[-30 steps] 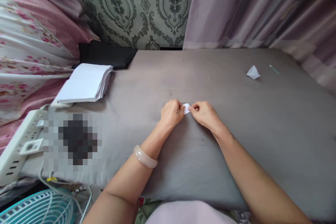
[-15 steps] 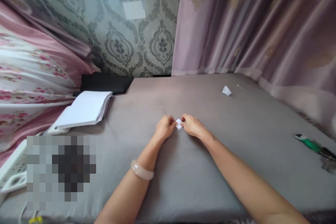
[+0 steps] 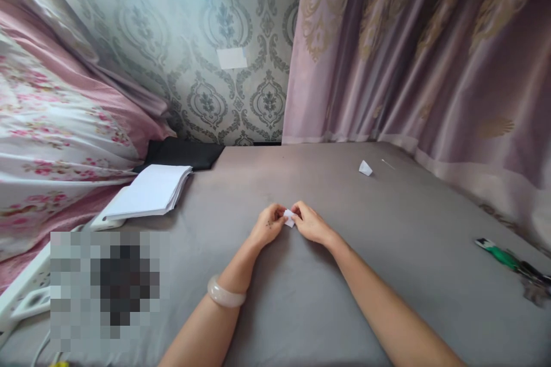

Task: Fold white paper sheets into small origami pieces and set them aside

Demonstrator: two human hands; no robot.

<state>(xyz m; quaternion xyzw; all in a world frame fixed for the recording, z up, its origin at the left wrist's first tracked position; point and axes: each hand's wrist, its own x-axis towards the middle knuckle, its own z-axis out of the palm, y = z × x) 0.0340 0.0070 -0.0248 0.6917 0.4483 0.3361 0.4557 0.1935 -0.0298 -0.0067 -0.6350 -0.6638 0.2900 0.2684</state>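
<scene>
A small piece of folded white paper [image 3: 289,218] is pinched between my two hands, just above the grey sheet [image 3: 275,298] or touching it; I cannot tell which. My left hand [image 3: 270,223] grips its left edge with thumb and fingers, and a pale bangle [image 3: 224,292] circles that wrist. From the other side, my right hand [image 3: 310,222] holds the right edge the same way. The fingertips hide part of the paper, so its exact folds cannot be made out.
A thick stack of white paper [image 3: 150,190] lies at the left, by a black flat item [image 3: 185,153]. Another folded white paper [image 3: 365,168] sits at the back right near a thin white stick [image 3: 388,163]. Keys with a green holder [image 3: 503,256] lie far right. Curtains border both sides.
The camera view has tilted up, so the scene sits lower in the picture. My hands have come slightly closer together around the paper, which now appears turned a little.
</scene>
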